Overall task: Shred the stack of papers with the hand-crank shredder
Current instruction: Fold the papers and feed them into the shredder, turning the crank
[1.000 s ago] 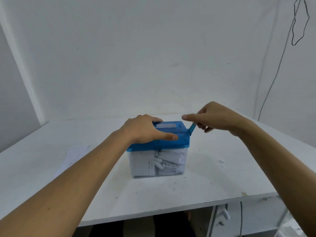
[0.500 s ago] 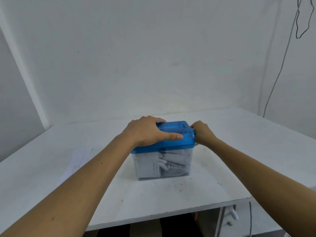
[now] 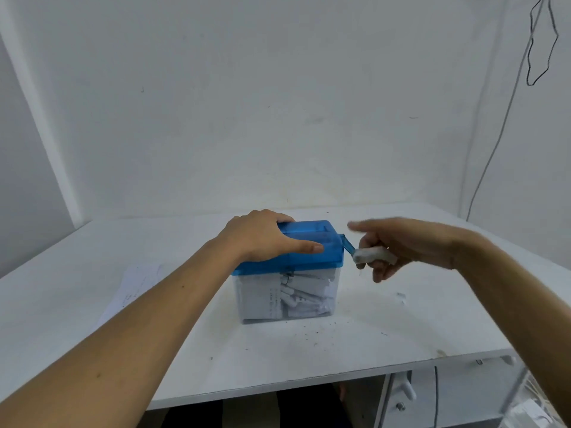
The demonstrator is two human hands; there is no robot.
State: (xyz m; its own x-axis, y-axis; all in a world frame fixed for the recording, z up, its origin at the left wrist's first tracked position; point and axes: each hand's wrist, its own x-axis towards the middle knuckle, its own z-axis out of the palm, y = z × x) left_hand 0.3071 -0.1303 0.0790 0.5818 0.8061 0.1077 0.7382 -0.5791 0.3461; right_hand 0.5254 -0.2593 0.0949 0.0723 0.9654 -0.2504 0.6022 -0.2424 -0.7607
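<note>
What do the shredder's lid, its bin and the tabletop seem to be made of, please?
The lid looks like glossy, translucent blue plastic: it shines and lets light through. The bin seems clear, slightly cloudy plastic, since the paper strips show through its wall. The tabletop looks like matte white laminate or painted board, flecked with dark specks; which one I cannot tell.

Two bare arms show, right down to the left hand [image 3: 262, 239] and the right hand [image 3: 404, 245]. The left thumb has a short nail. The right hand looks blurry.
</note>
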